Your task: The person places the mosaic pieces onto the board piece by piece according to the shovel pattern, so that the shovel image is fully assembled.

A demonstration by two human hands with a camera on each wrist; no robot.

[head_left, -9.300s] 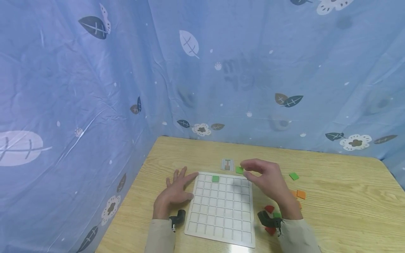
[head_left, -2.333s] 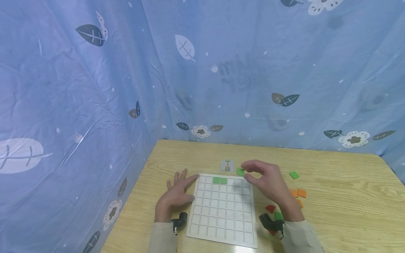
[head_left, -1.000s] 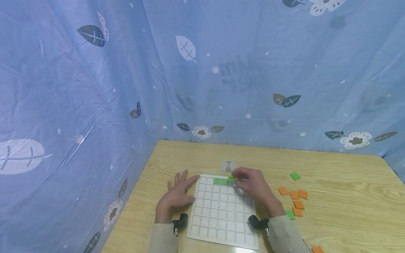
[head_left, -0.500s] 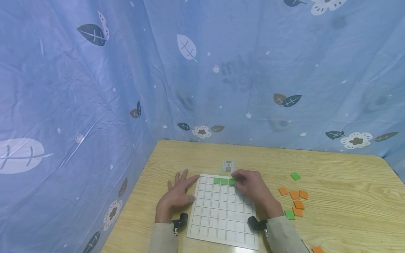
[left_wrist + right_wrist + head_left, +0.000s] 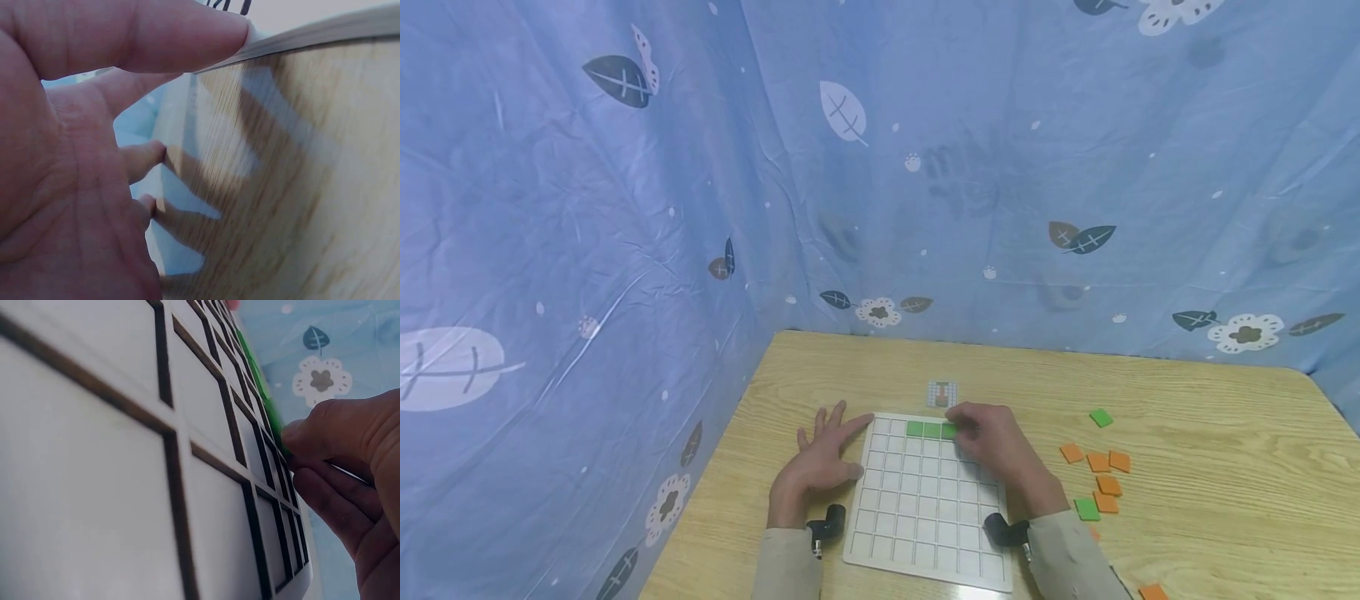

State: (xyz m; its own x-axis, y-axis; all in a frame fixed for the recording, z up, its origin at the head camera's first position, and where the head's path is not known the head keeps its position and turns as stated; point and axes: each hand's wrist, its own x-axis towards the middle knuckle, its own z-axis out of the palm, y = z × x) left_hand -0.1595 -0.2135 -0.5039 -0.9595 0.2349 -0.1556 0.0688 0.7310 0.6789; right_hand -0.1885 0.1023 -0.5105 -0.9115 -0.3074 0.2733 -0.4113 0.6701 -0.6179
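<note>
A second ago the third green square was tipped up over the white board. Now it looks flat in the board's far row, beside two other green squares, so the row has grown to three. The board sits nearer the left edge of the counter. The right hand has thumb and finger bent close, pinching the third square. The left hand is spread wide, holding nothing, touching the board's left side. Orange squares lie between the board and the counter's right edge.

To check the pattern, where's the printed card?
In the head view, the printed card lies on the table just beyond the white board, left of the right hand.
</note>
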